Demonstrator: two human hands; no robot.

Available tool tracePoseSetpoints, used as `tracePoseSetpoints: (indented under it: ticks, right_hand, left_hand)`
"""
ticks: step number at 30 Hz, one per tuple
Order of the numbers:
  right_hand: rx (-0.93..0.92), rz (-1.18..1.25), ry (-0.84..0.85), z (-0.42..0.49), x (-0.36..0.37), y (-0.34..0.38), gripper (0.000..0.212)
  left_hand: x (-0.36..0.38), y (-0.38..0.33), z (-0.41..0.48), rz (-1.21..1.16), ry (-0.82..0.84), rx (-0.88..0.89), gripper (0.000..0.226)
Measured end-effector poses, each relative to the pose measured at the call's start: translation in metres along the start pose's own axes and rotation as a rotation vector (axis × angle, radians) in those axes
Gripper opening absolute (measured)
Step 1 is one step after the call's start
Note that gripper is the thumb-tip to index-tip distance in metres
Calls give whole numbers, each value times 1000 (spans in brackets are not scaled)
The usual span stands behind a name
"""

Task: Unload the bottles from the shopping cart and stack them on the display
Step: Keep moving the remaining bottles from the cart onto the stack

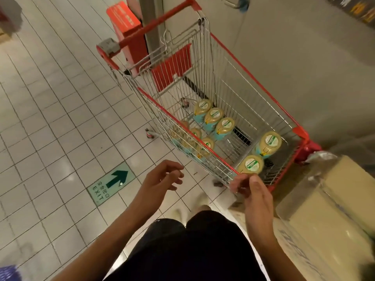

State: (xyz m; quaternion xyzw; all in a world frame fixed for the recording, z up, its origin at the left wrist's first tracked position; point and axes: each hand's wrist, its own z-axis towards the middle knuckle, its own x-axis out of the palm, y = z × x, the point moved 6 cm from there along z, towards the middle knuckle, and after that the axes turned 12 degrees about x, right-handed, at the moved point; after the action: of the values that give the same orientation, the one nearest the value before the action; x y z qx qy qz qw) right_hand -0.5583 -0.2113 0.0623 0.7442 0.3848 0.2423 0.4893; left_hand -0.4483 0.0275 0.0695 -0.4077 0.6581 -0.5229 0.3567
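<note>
A red-rimmed wire shopping cart stands on the tiled floor in front of me. Several cream squeeze bottles with teal caps stand cap-down inside it: a row of three in the middle, several along the left wall, and two at the near end. The nearest bottle sits just inside the near corner. My right hand hovers at that corner, right below this bottle, fingers loosely bent and holding nothing. My left hand floats left of the cart, fingers curled apart and empty.
Plastic-wrapped cream packs sit low at my right beside the cart's near end. A grey wall runs along the cart's right side. A red box stands behind the cart handle. A green exit arrow marks the floor.
</note>
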Motion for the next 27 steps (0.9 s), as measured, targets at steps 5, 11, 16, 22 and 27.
tracePoseSetpoints:
  ticks: [5, 11, 16, 22, 27]
  right_hand:
    - [49, 3, -49, 67, 8, 7, 44]
    - [158, 66, -96, 182, 13, 18, 45]
    - [254, 53, -55, 299, 24, 17, 41]
    - [401, -50, -31, 418, 29, -20, 37]
    - [518, -86, -135, 488, 20, -98, 30]
  left_hand:
    - [16, 4, 80, 29, 67, -61, 16]
    - [50, -7, 185, 62, 133, -135, 26]
    - [86, 4, 270, 113, 221, -213, 17]
    - [136, 77, 361, 200, 405, -338, 11]
    - [163, 180, 421, 299, 513, -527, 20]
